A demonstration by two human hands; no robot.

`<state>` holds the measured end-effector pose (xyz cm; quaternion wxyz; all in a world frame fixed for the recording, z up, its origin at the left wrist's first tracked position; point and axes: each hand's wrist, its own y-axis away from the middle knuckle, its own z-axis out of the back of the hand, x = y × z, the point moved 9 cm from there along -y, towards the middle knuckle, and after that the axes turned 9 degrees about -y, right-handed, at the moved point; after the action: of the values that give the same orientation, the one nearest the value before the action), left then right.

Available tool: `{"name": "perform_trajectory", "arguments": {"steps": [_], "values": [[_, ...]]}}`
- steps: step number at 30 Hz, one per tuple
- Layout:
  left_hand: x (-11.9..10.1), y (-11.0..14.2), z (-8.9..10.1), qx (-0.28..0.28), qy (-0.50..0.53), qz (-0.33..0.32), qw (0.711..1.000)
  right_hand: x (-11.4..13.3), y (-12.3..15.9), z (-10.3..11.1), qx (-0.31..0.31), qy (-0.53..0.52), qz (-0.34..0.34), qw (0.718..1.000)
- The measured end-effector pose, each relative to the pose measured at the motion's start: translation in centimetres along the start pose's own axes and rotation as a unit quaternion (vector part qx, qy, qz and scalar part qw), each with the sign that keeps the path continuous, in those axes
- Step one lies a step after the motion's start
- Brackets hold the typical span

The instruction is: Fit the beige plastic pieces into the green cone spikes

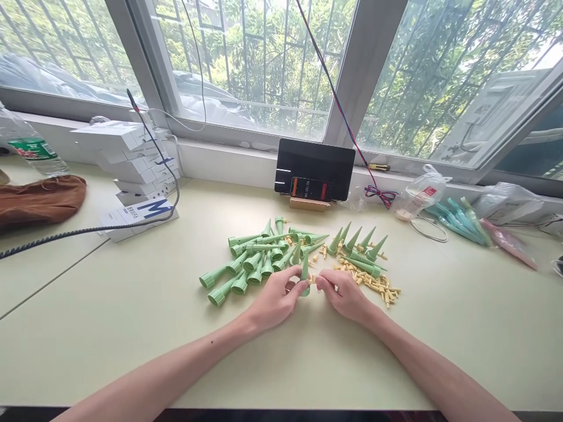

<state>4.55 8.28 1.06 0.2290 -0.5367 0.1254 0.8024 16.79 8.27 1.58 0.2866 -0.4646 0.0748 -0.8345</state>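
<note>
My left hand (281, 293) is closed around a green plastic cone spike (305, 266), held upright with its tip pointing up. My right hand (341, 291) pinches a small yellow plastic valve (312, 280) against the side of that spike; how far it sits in the spike is too small to tell. Left of and behind my left hand lies a pile of green cone spikes (250, 261), most on their sides. Beyond my right hand several green spikes (352, 239) stand upright, beside a heap of small yellow valves (373, 282).
A phone (311, 189) showing a timer leans on a black tablet (314, 167) at the back. White boxes (141, 170) are stacked at left, near a water bottle (35, 152) and brown cloth (44, 202). A black cable (88, 233) crosses the table (281, 369). Plastic bags (422, 193) lie at right.
</note>
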Motion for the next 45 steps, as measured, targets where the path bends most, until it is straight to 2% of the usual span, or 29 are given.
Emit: {"name": "perform_trajectory", "arguments": {"steps": [8, 20, 41, 45], "values": [[-0.2, 0.1, 0.8, -0.04, 0.015, 0.012, 0.999, 0.8, 0.0, 0.6, -0.037, -0.046, 0.006, 0.998], [-0.1, 0.1, 1.0, -0.042, -0.015, -0.001, 0.999, 0.6, 0.1, 0.2, -0.022, -0.044, 0.005, 0.999], [-0.5, 0.2, 0.8, -0.006, -0.039, -0.012, 0.999, 0.8, 0.2, -1.1, 0.026, -0.007, 0.025, 0.999], [-0.5, 0.1, 0.8, -0.004, -0.03, -0.016, 0.999, 0.9, 0.0, -0.9, 0.014, -0.009, 0.024, 1.0]]}}
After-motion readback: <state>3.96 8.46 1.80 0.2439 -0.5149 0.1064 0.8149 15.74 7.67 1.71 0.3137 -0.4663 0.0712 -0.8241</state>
